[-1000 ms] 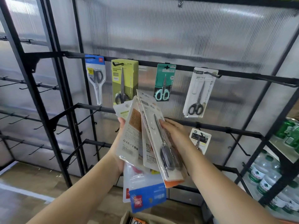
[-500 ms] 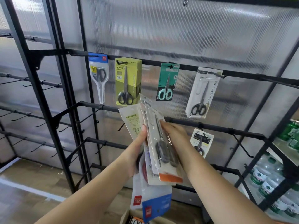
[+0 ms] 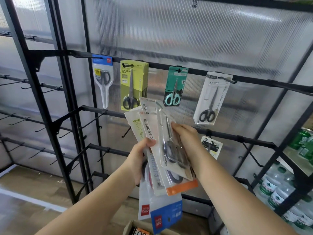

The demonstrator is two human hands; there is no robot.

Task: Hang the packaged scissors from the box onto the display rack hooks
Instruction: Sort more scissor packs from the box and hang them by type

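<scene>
left hand [image 3: 138, 160]: we've got it raised in front of the rack [image 3: 169, 67], thumb curled over the front of a fanned stack of packs [image 3: 152, 150], fingers hidden behind them, so it's gripping the whole bunch
right hand [image 3: 184, 138]: up beside the left one, fingers wrapped round the right edge of the front pack [image 3: 171, 145], thumb side hidden behind it
front pack: clear blister with dark-handled scissors, tilted, top leaning left, orange strip at the bottom
stack: white card reading SCISSORS, a pale one with green print behind it, blue and red labelled packs hanging lowest; all held just below the rack's top bar
rack: four packs already on the top bar's hooks, blue [image 3: 102, 78], yellow-green [image 3: 133, 83], teal [image 3: 175, 85], white [image 3: 212, 97]; one small pack [image 3: 211, 146] on the bar below
box [image 3: 133, 228]: only a corner shows, under the stack
</scene>
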